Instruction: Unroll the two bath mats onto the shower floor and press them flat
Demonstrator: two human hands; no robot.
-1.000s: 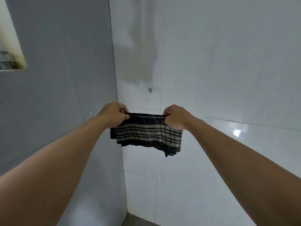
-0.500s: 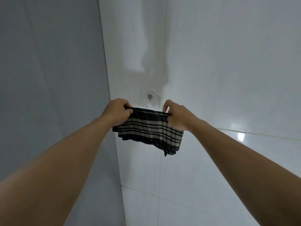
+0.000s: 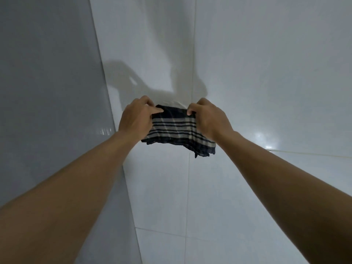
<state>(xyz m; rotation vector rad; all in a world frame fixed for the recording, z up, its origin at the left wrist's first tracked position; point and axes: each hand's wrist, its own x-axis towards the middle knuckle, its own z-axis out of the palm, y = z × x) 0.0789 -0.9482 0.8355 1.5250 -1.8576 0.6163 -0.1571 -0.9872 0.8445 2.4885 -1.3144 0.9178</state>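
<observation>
Pinching the striped bath mat (image 3: 175, 130) by its top edge with left hand (image 3: 136, 119) and right hand (image 3: 209, 119), clamping cloth; hanging limp, seemingly light, soft; favouring corner holds.

A matte grey wall (image 3: 47, 92) fills the space out to the left of the left hand (image 3: 136, 119). It meets a glossy white tiled wall (image 3: 266, 73) that runs behind and to the right of the right hand (image 3: 208, 119). A vertical grout line (image 3: 192, 54) rises above the hands, between them. A soft dark shadow (image 3: 152, 80) lies on the tiles just above them. A bright glare (image 3: 261, 135) shines to the right of the right hand, and a fainter sheen (image 3: 104, 131) sits left of the left hand.
</observation>
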